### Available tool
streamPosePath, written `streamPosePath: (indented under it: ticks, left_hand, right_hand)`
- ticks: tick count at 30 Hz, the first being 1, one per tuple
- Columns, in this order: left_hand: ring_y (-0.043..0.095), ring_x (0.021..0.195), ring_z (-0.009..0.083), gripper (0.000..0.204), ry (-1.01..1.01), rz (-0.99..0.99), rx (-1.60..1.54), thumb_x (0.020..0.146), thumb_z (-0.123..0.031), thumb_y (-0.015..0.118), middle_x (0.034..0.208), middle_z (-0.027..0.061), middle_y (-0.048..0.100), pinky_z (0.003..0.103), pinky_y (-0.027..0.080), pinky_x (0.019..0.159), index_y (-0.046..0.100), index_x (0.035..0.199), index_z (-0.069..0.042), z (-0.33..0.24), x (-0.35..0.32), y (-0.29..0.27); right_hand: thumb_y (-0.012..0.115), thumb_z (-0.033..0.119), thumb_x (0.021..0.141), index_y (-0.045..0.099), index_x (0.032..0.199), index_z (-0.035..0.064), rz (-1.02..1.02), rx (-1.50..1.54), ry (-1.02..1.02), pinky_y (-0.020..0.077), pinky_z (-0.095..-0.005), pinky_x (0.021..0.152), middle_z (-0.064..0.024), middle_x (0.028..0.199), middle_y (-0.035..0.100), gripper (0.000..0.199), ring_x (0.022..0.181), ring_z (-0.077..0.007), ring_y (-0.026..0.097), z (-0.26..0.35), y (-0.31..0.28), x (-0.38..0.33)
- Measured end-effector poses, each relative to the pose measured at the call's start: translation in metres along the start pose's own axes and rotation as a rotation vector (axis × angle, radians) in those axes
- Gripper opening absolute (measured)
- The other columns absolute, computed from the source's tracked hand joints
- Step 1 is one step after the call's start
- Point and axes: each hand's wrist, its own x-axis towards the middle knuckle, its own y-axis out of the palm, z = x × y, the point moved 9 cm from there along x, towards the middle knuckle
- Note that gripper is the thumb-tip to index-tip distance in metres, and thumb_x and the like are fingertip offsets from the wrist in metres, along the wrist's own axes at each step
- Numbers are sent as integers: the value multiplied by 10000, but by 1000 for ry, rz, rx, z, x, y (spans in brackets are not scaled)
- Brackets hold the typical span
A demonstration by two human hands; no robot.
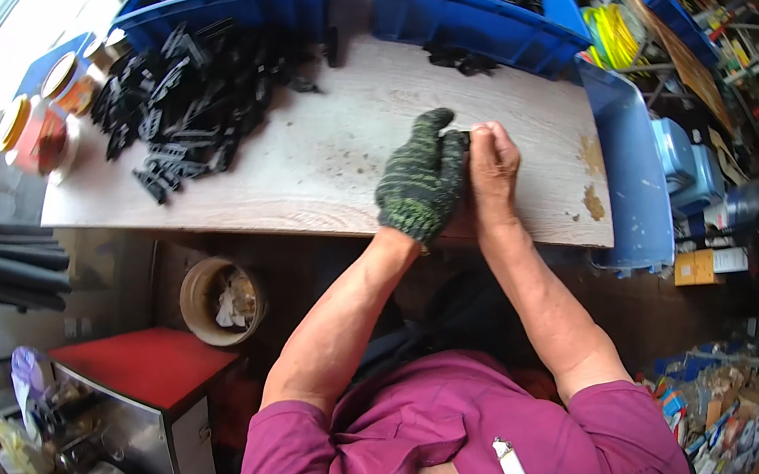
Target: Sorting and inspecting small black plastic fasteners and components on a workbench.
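The gloved L hand and bare R hand are close together above the counter, toward its front edge. The R fingers are curled beside the gloved thumb; whether either hand's fingers clamp a pc. cannot be told, the contact pt. being obscured. Loose black parts lie in a large heap at L rear, w/ a small heap in front of the R bin. Caution: any pc. gripped here could slip and drop off the front edge, given the short margin; the R fingers could get scratched (no glove that side). A bump could make the large heap slide toward the jars. Qty: hands, 2; visible gloves, 1; heaps, 2; blue bins w/ black pcs., 2, incl. the L bin; lidded jars, min. 2; floor bucket, 1; indiv. parts overlap, no count possible.
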Motion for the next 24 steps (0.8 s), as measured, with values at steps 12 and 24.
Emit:
streamPosePath:
  ticks: [12, 24]
  left_hand:
    - [578, 1103, 399, 353, 483, -604, 770, 867, -29, 583, 1148, 185, 630, 484, 425, 1025, 613, 1218, -43, -11, -52, -209]
    - [602, 1123, 382, 368, 311, -326, 1092, 827, -77, 620, 1216, 180, 638, 473, 487, 956, 650, 1194, -91, 39, -64, -266]
  right_hand:
    - [481, 255, 981, 455, 780, 96, 84, 354, 251, 589, -405, 488, -10, 483, 388, 257, 392, -108, 391, -8, 14, -8]
    - [496, 315, 987, 483, 812, 103, 108, 300, 254, 589, -404, 487, 0, 484, 379, 275, 411, -104, 405, -14, 18, -7]
